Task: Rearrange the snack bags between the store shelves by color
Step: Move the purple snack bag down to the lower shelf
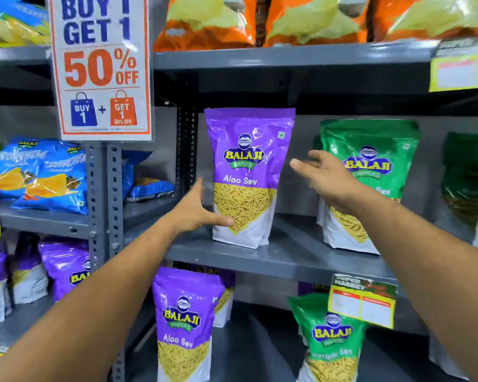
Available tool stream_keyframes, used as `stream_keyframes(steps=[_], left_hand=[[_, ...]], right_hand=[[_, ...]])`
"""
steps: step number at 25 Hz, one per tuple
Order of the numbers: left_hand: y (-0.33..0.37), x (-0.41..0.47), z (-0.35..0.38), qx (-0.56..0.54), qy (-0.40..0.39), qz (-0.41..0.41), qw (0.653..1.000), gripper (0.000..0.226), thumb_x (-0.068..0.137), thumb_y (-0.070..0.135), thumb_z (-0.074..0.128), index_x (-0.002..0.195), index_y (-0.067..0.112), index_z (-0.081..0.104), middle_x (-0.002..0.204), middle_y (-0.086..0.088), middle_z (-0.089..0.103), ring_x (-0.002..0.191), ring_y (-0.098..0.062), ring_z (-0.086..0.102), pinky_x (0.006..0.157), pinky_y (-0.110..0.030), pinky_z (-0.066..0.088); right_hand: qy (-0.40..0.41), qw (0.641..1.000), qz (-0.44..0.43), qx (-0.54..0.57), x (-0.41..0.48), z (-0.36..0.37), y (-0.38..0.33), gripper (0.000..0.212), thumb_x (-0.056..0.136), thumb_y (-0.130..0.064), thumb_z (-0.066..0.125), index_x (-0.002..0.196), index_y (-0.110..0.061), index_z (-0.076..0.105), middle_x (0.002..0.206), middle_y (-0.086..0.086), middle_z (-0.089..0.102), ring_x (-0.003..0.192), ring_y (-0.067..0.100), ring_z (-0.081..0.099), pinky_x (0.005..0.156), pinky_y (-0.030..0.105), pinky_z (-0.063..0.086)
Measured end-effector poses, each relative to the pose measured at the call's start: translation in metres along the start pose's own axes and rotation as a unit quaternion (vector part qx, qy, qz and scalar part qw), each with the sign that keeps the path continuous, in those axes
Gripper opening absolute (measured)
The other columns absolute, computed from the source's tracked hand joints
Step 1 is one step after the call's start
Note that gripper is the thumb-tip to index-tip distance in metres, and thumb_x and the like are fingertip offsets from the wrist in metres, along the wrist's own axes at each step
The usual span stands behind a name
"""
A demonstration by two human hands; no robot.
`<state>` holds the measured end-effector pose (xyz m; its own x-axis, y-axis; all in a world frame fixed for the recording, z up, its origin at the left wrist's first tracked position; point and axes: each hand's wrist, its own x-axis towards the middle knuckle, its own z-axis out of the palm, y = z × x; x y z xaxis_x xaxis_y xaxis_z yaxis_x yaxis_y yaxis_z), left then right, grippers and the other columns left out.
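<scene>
A purple Aloo Sev bag (249, 172) stands upright on the middle grey shelf (287, 257). My left hand (196, 210) touches its lower left side, thumb on the front and fingers behind the edge. My right hand (323, 177) hovers open to the bag's right, fingers spread, in front of a green bag (375, 161) and apart from the purple one. On the shelf below stand another purple bag (185, 321) and a green bag (331, 343).
Orange bags (204, 20) fill the top shelf. Blue bags (39, 175) lie on the left unit, with purple bags (64, 266) beneath. A 50% off sign (102, 67) hangs on the upright post. More green bags (469, 177) stand far right. A price tag (362, 304) hangs from the shelf edge.
</scene>
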<state>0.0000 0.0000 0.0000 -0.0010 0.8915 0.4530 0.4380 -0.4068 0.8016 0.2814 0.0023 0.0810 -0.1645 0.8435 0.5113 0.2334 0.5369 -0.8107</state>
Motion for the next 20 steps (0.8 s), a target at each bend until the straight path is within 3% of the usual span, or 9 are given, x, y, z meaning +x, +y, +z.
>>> stream_keyframes(steps=[3,5,7,9,12,16,20], left_hand=[[-0.009,0.019,0.007,-0.117,-0.087,0.032,0.989,0.113,0.027,0.030,0.096,0.125,0.022,0.042,0.132,-0.006,0.057,0.116,-0.013,0.058,0.093,-0.024,0.049],[-0.021,0.031,0.012,-0.166,-0.112,0.035,0.979,0.098,0.034,0.013,0.092,0.121,0.018,0.047,0.121,-0.008,0.064,0.105,-0.016,0.065,0.088,-0.031,0.054],[-0.032,0.040,0.009,-0.198,-0.128,0.013,0.972,0.102,0.035,0.011,0.094,0.125,0.010,0.046,0.126,-0.017,0.062,0.109,-0.025,0.064,0.094,-0.041,0.052],[-0.040,0.044,0.008,-0.197,-0.160,0.008,0.967,0.095,0.036,0.011,0.094,0.121,0.008,0.053,0.124,-0.019,0.064,0.110,-0.030,0.063,0.097,-0.044,0.050],[-0.046,0.044,0.012,-0.181,-0.153,-0.001,0.971,0.082,0.036,0.011,0.094,0.111,0.009,0.061,0.112,-0.013,0.072,0.103,-0.025,0.067,0.090,-0.038,0.054],[-0.038,0.028,0.017,-0.170,-0.071,-0.009,0.983,0.072,0.045,-0.006,0.088,0.111,0.002,0.059,0.109,-0.012,0.073,0.104,-0.027,0.068,0.089,-0.040,0.055],[-0.013,-0.012,0.025,-0.135,-0.001,0.017,0.991,0.056,0.049,-0.009,0.086,0.097,0.011,0.066,0.095,0.000,0.077,0.093,-0.021,0.071,0.083,-0.034,0.057]], right_hand=[[0.028,0.996,0.011,0.081,0.035,0.025,-0.002,0.085,0.073,-0.050,0.076,0.138,-0.007,0.042,0.138,0.011,0.056,0.121,0.022,0.057,0.108,0.044,0.043],[0.027,0.988,0.002,0.149,0.057,0.036,-0.002,0.048,0.073,-0.044,0.078,0.106,-0.011,0.066,0.104,0.004,0.076,0.089,0.016,0.070,0.090,0.041,0.054],[0.040,0.980,-0.006,0.197,0.069,0.042,-0.001,0.018,0.081,-0.029,0.075,0.079,-0.012,0.069,0.070,-0.003,0.077,0.060,0.011,0.069,0.067,0.032,0.055],[0.050,0.974,-0.002,0.221,0.076,0.045,0.000,0.014,0.082,-0.024,0.074,0.077,-0.012,0.069,0.065,-0.001,0.076,0.059,0.015,0.069,0.070,0.036,0.058],[0.036,0.972,-0.006,0.232,0.078,0.045,-0.001,0.010,0.085,-0.021,0.070,0.080,-0.013,0.070,0.069,0.000,0.077,0.063,0.018,0.071,0.076,0.045,0.059],[0.040,0.966,-0.033,0.254,0.068,0.045,-0.010,0.016,0.091,-0.012,0.061,0.077,-0.013,0.067,0.062,-0.003,0.076,0.059,0.014,0.071,0.065,0.034,0.060],[0.059,0.960,-0.045,0.270,0.038,0.039,-0.028,0.019,0.092,-0.007,0.059,0.076,-0.014,0.065,0.059,-0.005,0.075,0.058,0.012,0.070,0.065,0.034,0.061]])
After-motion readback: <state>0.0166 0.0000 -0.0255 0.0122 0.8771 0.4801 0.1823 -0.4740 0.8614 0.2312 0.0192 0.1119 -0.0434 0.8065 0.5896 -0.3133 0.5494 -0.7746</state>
